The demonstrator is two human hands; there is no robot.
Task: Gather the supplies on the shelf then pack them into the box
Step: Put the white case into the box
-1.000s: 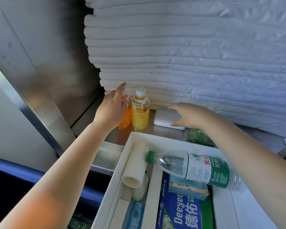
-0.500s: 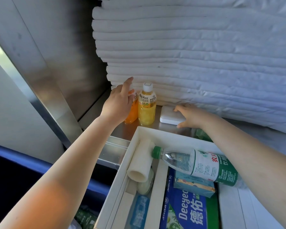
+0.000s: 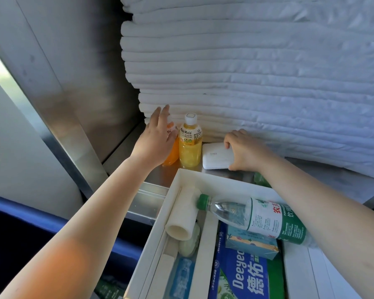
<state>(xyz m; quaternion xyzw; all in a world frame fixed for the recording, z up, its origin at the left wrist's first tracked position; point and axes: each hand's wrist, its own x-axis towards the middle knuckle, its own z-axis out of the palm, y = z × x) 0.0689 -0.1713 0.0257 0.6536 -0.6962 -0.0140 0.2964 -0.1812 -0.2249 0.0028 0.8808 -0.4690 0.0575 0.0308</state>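
While the left hand point(image 3: 158, 137) reaches to the orange bottle point(image 3: 171, 157) in the back corner of the metal shelf point(image 3: 158, 178), its fingers are straight and loosely spread across the bottle's top, not curled round it; whether the palm touches cannot be told. Just beside it stands the yellow bottle point(image 3: 190, 147), upright, white cap on. Over to the right hand point(image 3: 246, 152): fingers hooked over the far edge of the white case point(image 3: 214, 156), thumb at the near edge, a firm pinch, the case tilted up on the shelf. Behind both, the stack of folded white linen point(image 3: 246, 72). Nearer the camera, the white box point(image 3: 173, 190) holds a water bottle point(image 3: 257, 216) lying on its side, a white roll point(image 3: 181, 216), a teal carton point(image 3: 251, 244) and a blue pack point(image 3: 242, 275).
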